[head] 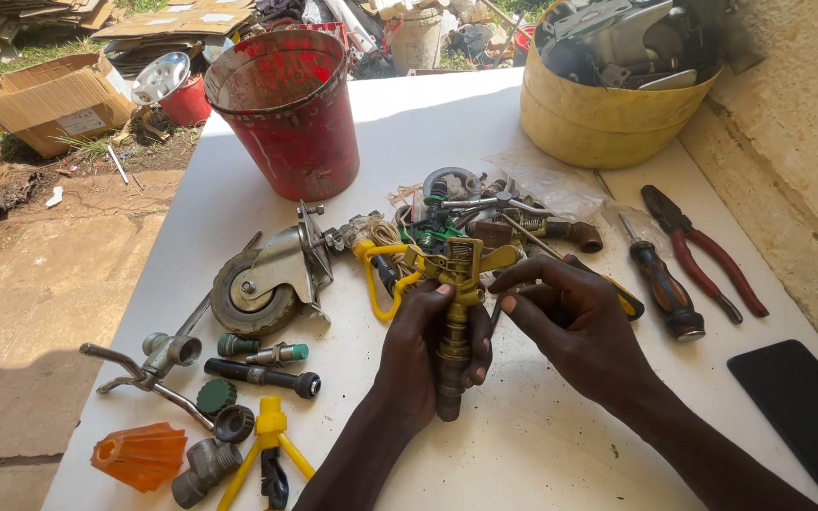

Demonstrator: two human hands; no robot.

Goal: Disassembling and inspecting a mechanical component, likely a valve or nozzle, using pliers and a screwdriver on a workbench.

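My left hand [418,364] grips the lower stem of a brass impact sprinkler head [456,312], holding it upright over the white table [542,445]. My right hand [575,326] is just to its right, fingertips pinched near the sprinkler's upper body, on a thin metal piece that I cannot make out clearly. A yellow bent arm [376,274] sticks out behind the sprinkler to the left.
A pile of fittings and springs [471,213] lies behind the hands. A caster wheel [257,289], tap parts [158,364], a yellow sprinkler stand [267,445] and an orange cone [139,456] lie at left. A screwdriver [663,284], red pliers [702,251], a black phone [802,412], a red bucket [286,109] and a yellow tub [598,118] are also there.
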